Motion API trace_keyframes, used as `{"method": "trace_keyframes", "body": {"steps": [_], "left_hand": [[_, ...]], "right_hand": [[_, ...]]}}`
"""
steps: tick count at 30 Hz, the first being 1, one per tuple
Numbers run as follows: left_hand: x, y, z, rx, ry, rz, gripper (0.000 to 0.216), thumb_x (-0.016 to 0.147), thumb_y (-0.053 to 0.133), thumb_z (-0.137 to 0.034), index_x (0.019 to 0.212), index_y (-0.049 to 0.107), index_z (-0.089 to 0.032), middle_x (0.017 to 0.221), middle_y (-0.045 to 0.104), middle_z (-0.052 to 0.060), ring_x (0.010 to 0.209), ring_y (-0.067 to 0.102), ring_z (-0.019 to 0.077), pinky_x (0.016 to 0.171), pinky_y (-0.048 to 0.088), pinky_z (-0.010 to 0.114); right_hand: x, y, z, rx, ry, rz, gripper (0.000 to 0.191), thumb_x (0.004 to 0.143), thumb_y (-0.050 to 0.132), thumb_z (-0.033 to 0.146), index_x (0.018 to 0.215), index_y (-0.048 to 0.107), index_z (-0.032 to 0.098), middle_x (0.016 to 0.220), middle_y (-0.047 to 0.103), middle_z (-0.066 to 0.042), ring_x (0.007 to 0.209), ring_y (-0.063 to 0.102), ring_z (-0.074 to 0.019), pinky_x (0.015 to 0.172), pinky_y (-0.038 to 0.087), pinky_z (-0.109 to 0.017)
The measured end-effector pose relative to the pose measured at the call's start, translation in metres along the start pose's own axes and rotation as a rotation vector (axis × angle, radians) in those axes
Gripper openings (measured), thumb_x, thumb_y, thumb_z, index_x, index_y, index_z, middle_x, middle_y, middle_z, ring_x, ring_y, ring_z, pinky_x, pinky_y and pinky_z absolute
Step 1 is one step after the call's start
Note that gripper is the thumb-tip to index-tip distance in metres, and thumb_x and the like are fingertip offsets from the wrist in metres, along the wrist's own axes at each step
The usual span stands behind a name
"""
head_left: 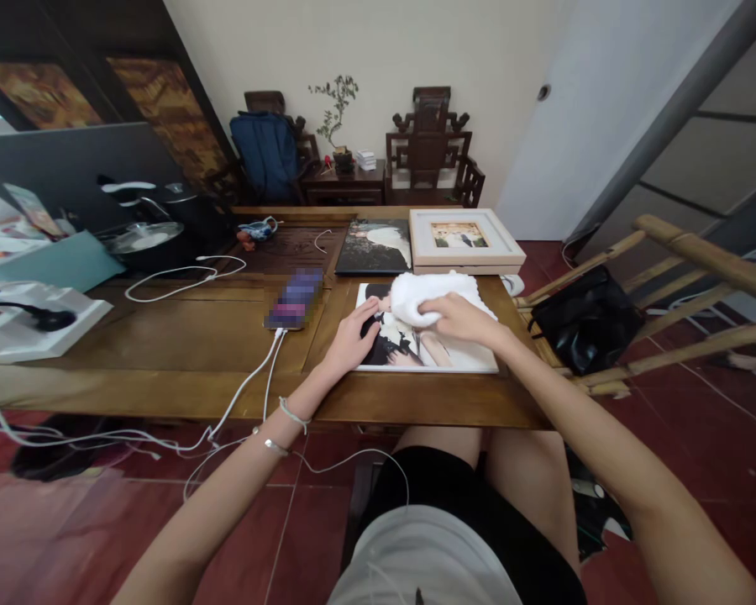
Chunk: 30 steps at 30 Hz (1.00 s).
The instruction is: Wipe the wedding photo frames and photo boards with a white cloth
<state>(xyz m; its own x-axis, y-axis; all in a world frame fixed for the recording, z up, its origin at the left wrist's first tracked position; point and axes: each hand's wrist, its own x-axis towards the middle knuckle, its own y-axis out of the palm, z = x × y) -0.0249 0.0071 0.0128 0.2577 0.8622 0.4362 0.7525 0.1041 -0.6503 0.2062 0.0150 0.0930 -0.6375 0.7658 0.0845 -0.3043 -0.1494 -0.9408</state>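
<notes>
A photo panel point(438, 353) with a picture of people on it lies flat near the table's front edge. My left hand point(354, 334) rests on its left edge, fingers stretched out. In my right hand point(457, 318) is a bunched white cloth point(416, 294), pressed against the panel's upper part. The cloth and both hands cover parts of the picture. Just behind lie a dark photo panel point(375, 246) showing a white dress and a pale wooden picture frame point(466, 241) with a small photo in it.
A phone point(294, 298) with white cables plugged in lies left of the panel on the wooden table point(182, 336). Further left are a power strip point(44, 319), a teal box point(56, 269) and a black kettle point(192, 218). A bamboo chair point(686, 244) holding a black bag point(585, 319) stands right.
</notes>
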Motion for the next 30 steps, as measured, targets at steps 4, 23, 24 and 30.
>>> {"method": "trace_keyframes", "body": {"steps": [4, 23, 24, 30], "left_hand": [[0.0, 0.0, -0.001, -0.01, -0.009, 0.003, 0.038, 0.087, 0.047, -0.024, 0.122, 0.059, -0.013, 0.137, 0.052, 0.012, 0.13, 0.046, 0.0218, 0.113, 0.032, 0.041], [0.0, -0.001, -0.004, -0.018, -0.008, -0.003, 0.037, 0.088, 0.045, -0.024, 0.122, 0.059, -0.014, 0.136, 0.053, 0.012, 0.129, 0.046, 0.0223, 0.112, 0.032, 0.041], [0.0, -0.002, -0.004, -0.021, -0.007, -0.008, 0.037, 0.089, 0.045, -0.024, 0.122, 0.058, -0.014, 0.137, 0.053, 0.012, 0.129, 0.046, 0.0224, 0.112, 0.032, 0.041], [-0.001, -0.001, -0.002, 0.0, -0.015, -0.048, 0.039, 0.088, 0.043, -0.023, 0.125, 0.055, -0.017, 0.143, 0.046, 0.01, 0.134, 0.039, 0.0236, 0.113, 0.03, 0.044]], "right_hand": [[0.041, -0.008, -0.025, -0.049, 0.038, -0.017, 0.047, 0.067, 0.042, 0.0, 0.103, 0.07, 0.015, 0.112, 0.07, -0.007, 0.101, 0.062, -0.0235, 0.085, 0.039, -0.026], [-0.088, 0.029, 0.076, -0.024, -0.039, 0.098, 0.061, 0.06, 0.037, -0.004, 0.11, 0.064, 0.019, 0.119, 0.062, -0.014, 0.135, 0.033, -0.0298, 0.105, 0.026, -0.058], [-0.09, 0.028, 0.079, -0.021, -0.049, 0.114, 0.06, 0.06, 0.037, -0.004, 0.108, 0.064, 0.02, 0.119, 0.062, -0.014, 0.136, 0.033, -0.0297, 0.106, 0.026, -0.058], [-0.056, 0.026, 0.058, -0.021, -0.025, 0.081, 0.061, 0.061, 0.038, -0.004, 0.111, 0.064, 0.018, 0.123, 0.062, -0.014, 0.133, 0.037, -0.03, 0.103, 0.029, -0.054]]}}
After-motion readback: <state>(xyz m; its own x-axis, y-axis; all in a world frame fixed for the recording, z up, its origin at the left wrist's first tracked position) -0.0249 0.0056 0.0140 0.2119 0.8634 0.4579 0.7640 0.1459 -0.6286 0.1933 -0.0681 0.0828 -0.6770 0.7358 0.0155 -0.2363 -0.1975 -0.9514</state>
